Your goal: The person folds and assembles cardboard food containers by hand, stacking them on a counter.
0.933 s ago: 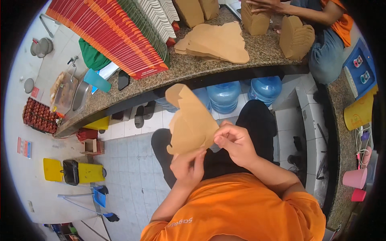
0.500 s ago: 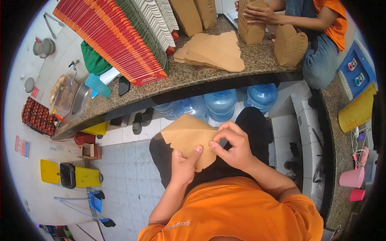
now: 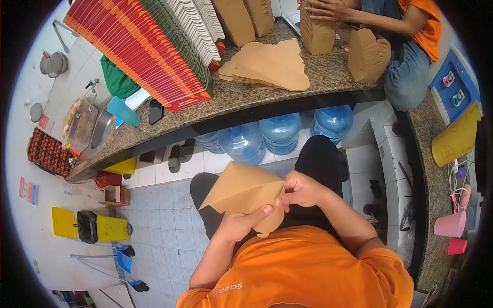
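Over my lap I hold a brown paperboard box piece [image 3: 241, 186], partly folded with creased panels standing up. My left hand [image 3: 237, 225] grips its lower left side, thumb lying on top and fingers hidden beneath. At the right edge, my right hand [image 3: 304, 191] is closed in a pinch on the paperboard, fingers bent around the side panel. A pile of flat brown blanks [image 3: 272, 65] lies on the granite counter [image 3: 215, 97] ahead. Nested brown boxes [image 3: 367, 56] stand to its right.
A tall row of red boxes [image 3: 144, 51] leans at the counter's left, near a phone [image 3: 156, 111] and a teal cup [image 3: 123, 111]. A co-worker's hand [image 3: 328, 9] rests on another box stack [image 3: 317, 38]. Blue water bottles [image 3: 280, 134] stand beneath the counter.
The box piece has tilted and moved slightly down toward me, and its panels are folded up more. My right hand has shifted slightly down, its fingers curled closer around the edge.
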Motion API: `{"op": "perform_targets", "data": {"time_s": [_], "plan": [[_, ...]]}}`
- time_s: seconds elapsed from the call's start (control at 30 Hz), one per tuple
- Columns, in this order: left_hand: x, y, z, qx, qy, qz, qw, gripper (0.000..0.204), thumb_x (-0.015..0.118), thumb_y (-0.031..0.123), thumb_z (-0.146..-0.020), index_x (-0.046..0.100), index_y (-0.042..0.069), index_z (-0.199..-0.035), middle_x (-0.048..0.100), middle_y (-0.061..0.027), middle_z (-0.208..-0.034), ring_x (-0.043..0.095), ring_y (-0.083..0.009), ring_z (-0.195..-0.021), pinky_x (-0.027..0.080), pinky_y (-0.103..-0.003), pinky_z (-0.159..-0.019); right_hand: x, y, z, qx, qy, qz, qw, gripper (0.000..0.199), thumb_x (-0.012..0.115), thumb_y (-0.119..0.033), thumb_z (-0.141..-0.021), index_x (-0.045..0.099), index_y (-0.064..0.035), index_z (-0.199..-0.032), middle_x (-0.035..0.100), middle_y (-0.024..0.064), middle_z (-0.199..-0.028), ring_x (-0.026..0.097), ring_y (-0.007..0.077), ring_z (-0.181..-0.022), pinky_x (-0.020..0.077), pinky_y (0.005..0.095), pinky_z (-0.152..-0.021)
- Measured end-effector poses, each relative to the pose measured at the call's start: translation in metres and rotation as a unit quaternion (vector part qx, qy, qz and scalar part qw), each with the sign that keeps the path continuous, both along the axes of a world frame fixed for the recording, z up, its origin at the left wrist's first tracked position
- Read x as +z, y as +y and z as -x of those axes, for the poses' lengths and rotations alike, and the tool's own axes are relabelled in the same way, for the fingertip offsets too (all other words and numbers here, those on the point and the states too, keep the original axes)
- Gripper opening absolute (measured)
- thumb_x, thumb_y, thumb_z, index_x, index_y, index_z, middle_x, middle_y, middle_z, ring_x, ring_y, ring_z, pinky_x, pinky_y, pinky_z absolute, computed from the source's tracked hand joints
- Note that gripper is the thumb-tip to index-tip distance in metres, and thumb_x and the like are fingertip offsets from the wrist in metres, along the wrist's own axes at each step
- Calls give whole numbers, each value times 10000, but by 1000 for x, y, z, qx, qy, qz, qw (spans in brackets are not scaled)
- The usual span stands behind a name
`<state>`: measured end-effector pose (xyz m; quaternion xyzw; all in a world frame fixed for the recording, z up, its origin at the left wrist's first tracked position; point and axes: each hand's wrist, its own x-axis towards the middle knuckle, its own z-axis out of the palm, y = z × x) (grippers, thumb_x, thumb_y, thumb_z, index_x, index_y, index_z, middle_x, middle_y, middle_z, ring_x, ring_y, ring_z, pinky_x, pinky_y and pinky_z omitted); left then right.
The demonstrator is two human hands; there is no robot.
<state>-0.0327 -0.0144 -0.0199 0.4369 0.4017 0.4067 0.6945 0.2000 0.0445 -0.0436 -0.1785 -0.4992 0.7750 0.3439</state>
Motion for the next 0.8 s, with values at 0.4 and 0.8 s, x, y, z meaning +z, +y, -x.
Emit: {"op": "perform_targets", "data": {"time_s": [0.4, 0.8], "plan": [[20, 21, 27, -169, 293, -108, 935, 472, 766, 46, -895, 614, 17, -1341, 700, -91, -1224, 678, -207, -1116, 564, -362, -918, 52, -16, 23, -347, -291, -516, 727, 318, 728, -336, -955, 734, -47, -1086, 733, 151, -1043, 703, 309, -1030, 548, 447, -888], [-8, -15, 34, -113, -100, -4, 989, 558, 853, 69, -817, 635, 13, -1327, 700, -47, -1236, 655, -153, -1127, 528, -331, -974, 10, -39, 18, -348, -165, -302, 872, 174, 720, 55, -840, 770, -54, -966, 628, 113, -940, 639, 262, -829, 501, 332, -709]]}}
